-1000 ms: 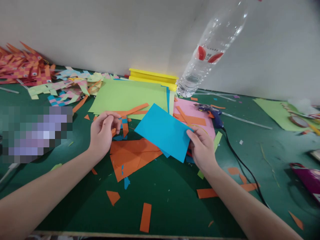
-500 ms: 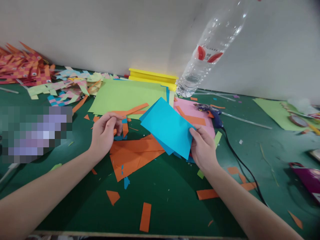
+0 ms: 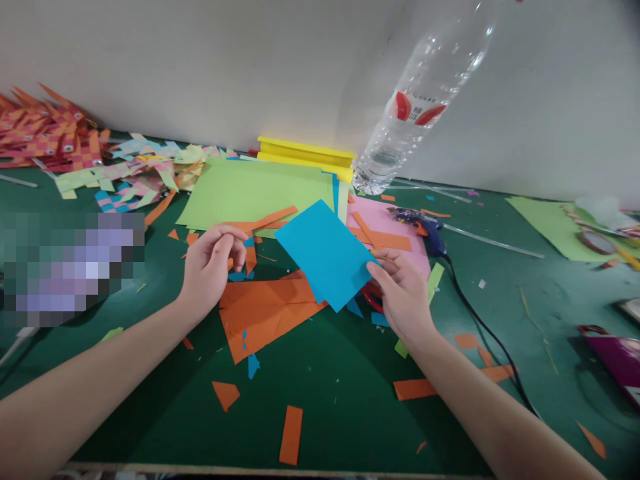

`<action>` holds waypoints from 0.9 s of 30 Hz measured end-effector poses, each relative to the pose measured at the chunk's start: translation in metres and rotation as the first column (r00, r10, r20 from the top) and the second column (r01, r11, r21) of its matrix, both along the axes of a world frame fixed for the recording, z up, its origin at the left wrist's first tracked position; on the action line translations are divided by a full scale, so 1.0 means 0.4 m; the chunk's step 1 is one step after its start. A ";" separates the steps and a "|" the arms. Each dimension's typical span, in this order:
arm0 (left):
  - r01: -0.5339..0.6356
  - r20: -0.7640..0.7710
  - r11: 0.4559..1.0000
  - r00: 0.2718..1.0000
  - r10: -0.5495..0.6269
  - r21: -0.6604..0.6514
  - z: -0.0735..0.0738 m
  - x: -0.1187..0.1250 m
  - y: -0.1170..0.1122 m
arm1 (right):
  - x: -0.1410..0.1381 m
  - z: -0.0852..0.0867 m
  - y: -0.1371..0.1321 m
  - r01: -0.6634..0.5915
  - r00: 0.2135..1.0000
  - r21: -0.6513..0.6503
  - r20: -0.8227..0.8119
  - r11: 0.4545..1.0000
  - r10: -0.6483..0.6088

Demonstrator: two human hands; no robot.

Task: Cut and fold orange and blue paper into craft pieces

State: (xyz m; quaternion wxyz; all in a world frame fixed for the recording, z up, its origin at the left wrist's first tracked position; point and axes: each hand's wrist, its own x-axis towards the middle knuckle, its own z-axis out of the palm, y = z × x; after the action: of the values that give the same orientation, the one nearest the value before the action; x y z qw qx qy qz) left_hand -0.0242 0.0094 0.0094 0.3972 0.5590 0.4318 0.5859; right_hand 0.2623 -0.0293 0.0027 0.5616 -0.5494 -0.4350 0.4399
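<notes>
My right hand pinches a folded sheet of blue paper by its right corner, thumb on top, holding it tilted above the table. Behind the paper, a red loop, perhaps a scissors handle, shows in part. My left hand hovers to the left with curled fingers, apart from the blue sheet; whether anything is in them is hidden. Just past its fingertips lies a small orange and blue paper piece. Orange paper lies below, between my hands.
Green sheets, pink paper and a glue gun with a black cord lie behind. A clear bottle leans by a yellow rail. Woven paper fish pile at far left. Orange scraps litter the front.
The blue paper has turned over or tilted in my right hand, looking darker and shifted slightly left and down. The red loop has come into sight. My left hand has hardly moved.
</notes>
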 end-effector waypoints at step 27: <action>-0.003 -0.015 1.000 1.000 0.003 0.011 0.001 0.001 0.001 | -0.005 0.006 -0.006 -0.099 0.995 0.056 0.003 0.994 0.099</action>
State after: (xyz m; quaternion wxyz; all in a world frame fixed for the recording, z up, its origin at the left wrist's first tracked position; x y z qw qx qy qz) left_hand -0.0238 0.0099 0.0100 0.3901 0.5649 0.4325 0.5845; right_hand 0.2603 -0.0318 0.0051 0.5543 -0.5112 -0.4738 0.4549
